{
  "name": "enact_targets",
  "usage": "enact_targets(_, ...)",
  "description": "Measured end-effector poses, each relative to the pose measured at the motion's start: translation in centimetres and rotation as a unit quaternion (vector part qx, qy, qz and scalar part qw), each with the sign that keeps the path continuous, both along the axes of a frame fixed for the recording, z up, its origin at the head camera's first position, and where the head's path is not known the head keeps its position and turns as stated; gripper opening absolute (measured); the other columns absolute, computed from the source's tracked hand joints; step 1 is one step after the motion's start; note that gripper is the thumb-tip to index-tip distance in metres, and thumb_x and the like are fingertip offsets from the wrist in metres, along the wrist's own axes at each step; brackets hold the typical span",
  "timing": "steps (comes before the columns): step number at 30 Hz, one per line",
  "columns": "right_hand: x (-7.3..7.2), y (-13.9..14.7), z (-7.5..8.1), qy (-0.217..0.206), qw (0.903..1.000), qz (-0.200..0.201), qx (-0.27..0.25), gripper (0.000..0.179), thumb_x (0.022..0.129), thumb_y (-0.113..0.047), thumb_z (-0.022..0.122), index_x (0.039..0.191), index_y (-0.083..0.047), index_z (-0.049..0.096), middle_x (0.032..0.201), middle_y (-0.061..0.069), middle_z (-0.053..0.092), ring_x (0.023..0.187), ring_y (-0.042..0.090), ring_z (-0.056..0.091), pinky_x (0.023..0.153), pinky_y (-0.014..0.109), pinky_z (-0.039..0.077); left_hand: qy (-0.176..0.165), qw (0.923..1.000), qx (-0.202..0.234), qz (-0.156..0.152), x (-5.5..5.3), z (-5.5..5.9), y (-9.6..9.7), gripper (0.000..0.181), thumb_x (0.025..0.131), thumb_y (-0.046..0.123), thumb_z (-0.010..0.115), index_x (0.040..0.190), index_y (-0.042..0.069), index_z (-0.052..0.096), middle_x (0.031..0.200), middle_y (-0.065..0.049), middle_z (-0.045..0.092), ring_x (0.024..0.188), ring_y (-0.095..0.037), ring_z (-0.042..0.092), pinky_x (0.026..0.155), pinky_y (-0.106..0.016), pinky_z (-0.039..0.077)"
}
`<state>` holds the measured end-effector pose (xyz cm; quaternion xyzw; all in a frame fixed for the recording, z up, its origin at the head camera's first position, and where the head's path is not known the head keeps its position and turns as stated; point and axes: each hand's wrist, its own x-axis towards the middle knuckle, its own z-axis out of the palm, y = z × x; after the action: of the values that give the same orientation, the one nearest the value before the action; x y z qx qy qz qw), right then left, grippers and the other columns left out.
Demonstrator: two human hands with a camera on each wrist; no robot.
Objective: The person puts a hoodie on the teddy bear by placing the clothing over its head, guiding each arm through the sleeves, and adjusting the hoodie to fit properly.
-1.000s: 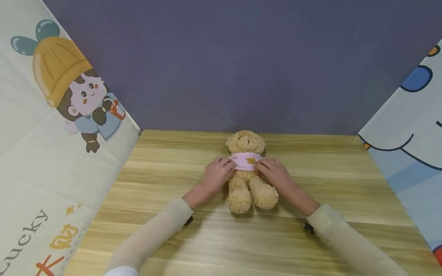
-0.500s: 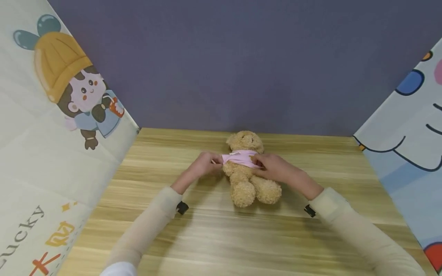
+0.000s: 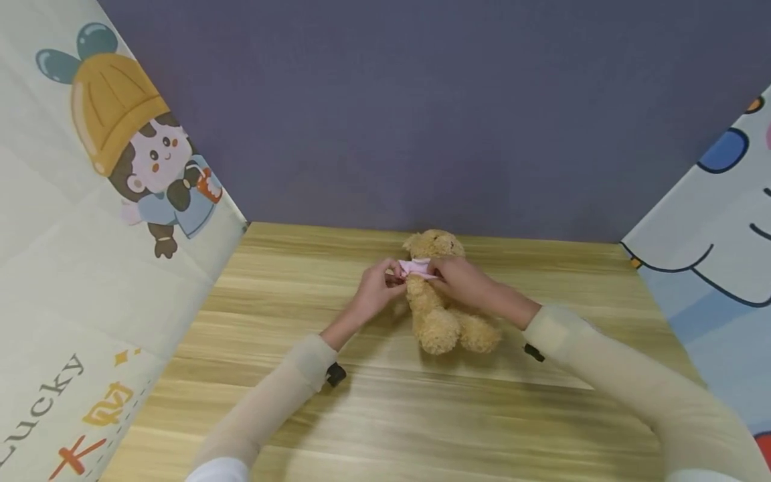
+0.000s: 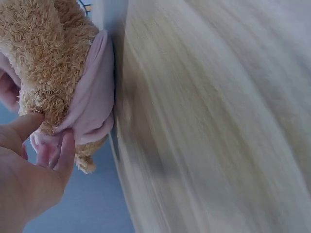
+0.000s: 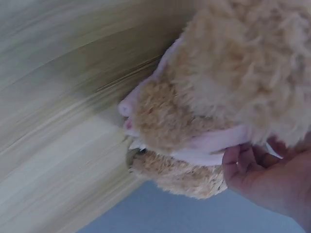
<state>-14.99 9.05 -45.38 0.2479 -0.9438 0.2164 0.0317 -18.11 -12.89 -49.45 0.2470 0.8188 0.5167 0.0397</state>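
Observation:
A curly tan teddy bear [image 3: 435, 321] lies on the table, turned partly onto its side with its legs toward me. Its pink shirt [image 3: 415, 267] is bunched up around the chest. My left hand [image 3: 376, 289] has its fingers curled at the shirt's left edge; in the left wrist view the left fingers [image 4: 68, 145] hold the pink cloth while the thumb meets the fur. On the other side, my right hand [image 3: 466, 281] pinches the shirt, and the right wrist view shows the right fingers [image 5: 233, 162] at its hem. The right hand covers part of the bear's chest.
The wood-grain table [image 3: 385, 415] ends at a dark grey-blue panel [image 3: 385, 120] just behind the bear's head. Printed cartoon panels stand left [image 3: 181, 301] and right [image 3: 711, 335]. A small black device [image 3: 335, 375] sits at the left wrist.
Both hands first lay on the shirt's sides, then took hold of it. The shirt has ridden up and bunched, and the bear has rolled partly onto its side, its legs swinging to the right.

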Motion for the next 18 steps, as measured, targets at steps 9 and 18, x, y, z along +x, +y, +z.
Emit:
enact_targets(9, -2.6, 0.2, 0.4, -0.144, 0.9884, 0.017, -0.044, 0.016, 0.106, -0.026, 0.056, 0.104, -0.014, 0.067, 0.075, 0.000, 0.061, 0.058, 0.012, 0.048, 0.054, 0.027, 0.042, 0.085, 0.9935, -0.073, 0.019, -0.8, 0.1, 2.2, 0.026, 0.079, 0.014, 0.087, 0.095, 0.006, 0.068, 0.097, -0.006, 0.060, 0.084, -0.016, 0.058, 0.073, -0.023, 0.054)
enact_targets(18, -4.0, 2.7, 0.0, -0.112, 0.9874, 0.088, -0.069, 0.020, 0.092, -0.021, 0.077, 0.105, -0.013, 0.065, 0.091, 0.001, 0.068, 0.076, 0.013, 0.060, 0.069, 0.030, 0.054, 0.186, 0.9582, -0.202, 0.080, -0.9, 0.2, 3.5, 0.020, 0.085, 0.015, 0.077, 0.094, 0.011, 0.059, 0.097, -0.001, 0.052, 0.089, -0.018, 0.052, 0.070, -0.030, 0.051)
